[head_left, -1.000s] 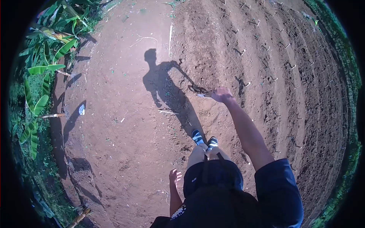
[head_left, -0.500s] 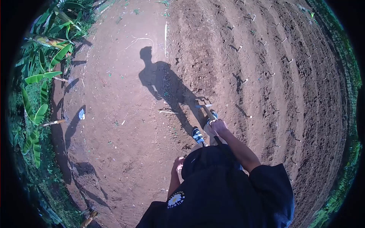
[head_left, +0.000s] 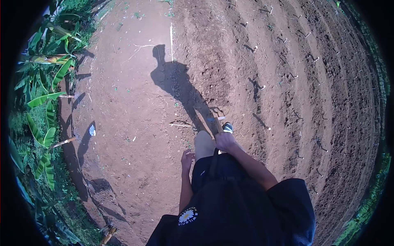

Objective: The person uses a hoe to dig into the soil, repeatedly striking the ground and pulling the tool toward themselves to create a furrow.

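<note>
My right hand point(head_left: 226, 141) is wrapped around the wooden handle of a hoe point(head_left: 218, 126), held low in front of my body. The hoe's metal blade point(head_left: 221, 118) lies crosswise at the far end of the handle, over the soil near my shoe point(head_left: 227, 127). Beside my left thigh, my left hand point(head_left: 188, 158) hangs with its fingers loosely bent and apart, and nothing shows in it. My bent left leg point(head_left: 204, 145) is forward, and the foot below it is hidden.
Tilled soil rows point(head_left: 287, 94) with several short planted sticks point(head_left: 269, 128) run along the right. Bare packed ground point(head_left: 127, 106) stretches left, with a split stick point(head_left: 179, 124) on it. Banana plants point(head_left: 45, 98) line the left edge. My shadow point(head_left: 176, 78) falls ahead.
My left leg has come forward and its foot is hidden now. My left hand has swung forward beside the thigh. The right hand keeps hold of the hoe.
</note>
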A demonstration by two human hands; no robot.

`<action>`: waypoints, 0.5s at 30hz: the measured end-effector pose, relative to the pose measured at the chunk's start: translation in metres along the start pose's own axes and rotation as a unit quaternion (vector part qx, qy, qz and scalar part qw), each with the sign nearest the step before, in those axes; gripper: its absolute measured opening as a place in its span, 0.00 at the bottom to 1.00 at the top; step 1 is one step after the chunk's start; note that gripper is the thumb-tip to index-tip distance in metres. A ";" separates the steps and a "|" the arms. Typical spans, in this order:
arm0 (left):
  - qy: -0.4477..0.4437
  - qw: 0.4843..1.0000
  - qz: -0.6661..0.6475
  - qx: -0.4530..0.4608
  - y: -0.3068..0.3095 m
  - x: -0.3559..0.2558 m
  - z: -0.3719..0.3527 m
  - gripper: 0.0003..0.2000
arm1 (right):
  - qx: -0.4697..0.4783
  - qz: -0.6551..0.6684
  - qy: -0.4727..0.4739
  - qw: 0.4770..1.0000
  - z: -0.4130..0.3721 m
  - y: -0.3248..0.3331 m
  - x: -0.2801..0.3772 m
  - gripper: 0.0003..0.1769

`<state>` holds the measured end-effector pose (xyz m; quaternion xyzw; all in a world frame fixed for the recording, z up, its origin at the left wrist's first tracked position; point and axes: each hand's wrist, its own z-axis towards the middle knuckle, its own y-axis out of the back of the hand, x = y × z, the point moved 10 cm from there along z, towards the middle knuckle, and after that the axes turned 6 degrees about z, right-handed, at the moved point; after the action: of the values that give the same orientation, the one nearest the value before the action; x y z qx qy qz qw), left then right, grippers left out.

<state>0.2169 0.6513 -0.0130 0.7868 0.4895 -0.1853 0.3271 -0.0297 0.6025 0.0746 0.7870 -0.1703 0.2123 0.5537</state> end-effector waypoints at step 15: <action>0.032 0.998 0.036 -0.040 0.010 -0.020 0.007 0.14 | 0.004 0.087 -0.029 0.996 -0.004 0.016 -0.013 0.26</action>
<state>0.2170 0.6301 -0.0029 0.7957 0.4784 -0.1287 0.3484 -0.0495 0.6017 0.0814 0.7772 -0.2533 0.2374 0.5248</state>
